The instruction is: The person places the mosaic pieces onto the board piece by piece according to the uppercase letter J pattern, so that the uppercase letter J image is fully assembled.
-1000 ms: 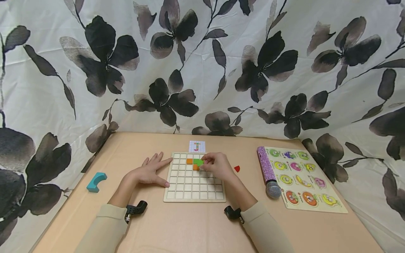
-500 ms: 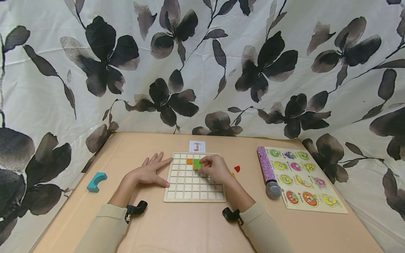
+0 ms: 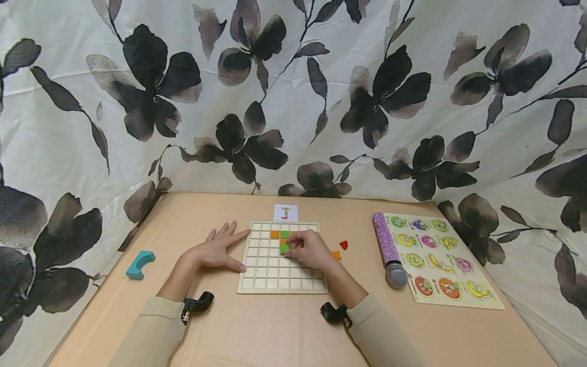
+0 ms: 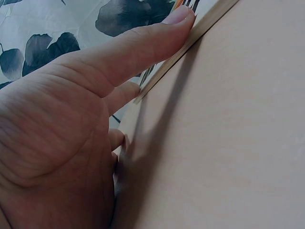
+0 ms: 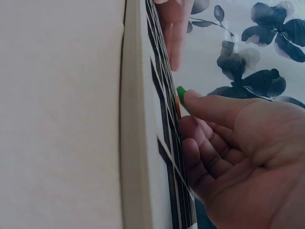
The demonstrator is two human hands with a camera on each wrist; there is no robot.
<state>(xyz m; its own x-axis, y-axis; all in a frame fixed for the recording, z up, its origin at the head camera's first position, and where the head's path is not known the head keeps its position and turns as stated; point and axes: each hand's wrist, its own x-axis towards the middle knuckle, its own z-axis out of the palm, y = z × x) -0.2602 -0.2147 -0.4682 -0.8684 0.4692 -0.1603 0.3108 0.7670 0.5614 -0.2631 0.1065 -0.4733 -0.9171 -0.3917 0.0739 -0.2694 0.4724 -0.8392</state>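
In the head view a white grid board (image 3: 261, 272) lies on the table. Orange tiles (image 3: 274, 234) and a green tile (image 3: 285, 234) sit in its upper cells. My right hand (image 3: 309, 250) pinches a second green tile (image 3: 284, 249) between thumb and fingers, over the cell below an orange one. The right wrist view shows that green tile (image 5: 181, 92) tilted at the thumb tip, close over the board. My left hand (image 3: 215, 250) lies spread at the board's left side; in the left wrist view its thumb (image 4: 143, 45) rests on the board's edge, fingers straight.
A small card with a coloured J pattern (image 3: 286, 212) lies behind the board. Right of it are a red piece (image 3: 344, 245) and an orange piece (image 3: 337, 255). A glittery purple microphone (image 3: 383, 237), a fruit picture board (image 3: 440, 257) and a teal arch block (image 3: 137, 265) lie farther out.
My right hand has moved the green tile down and left, off the upper tiles to the cell below. The orange piece right of the board has come into view. The left hand stays put.
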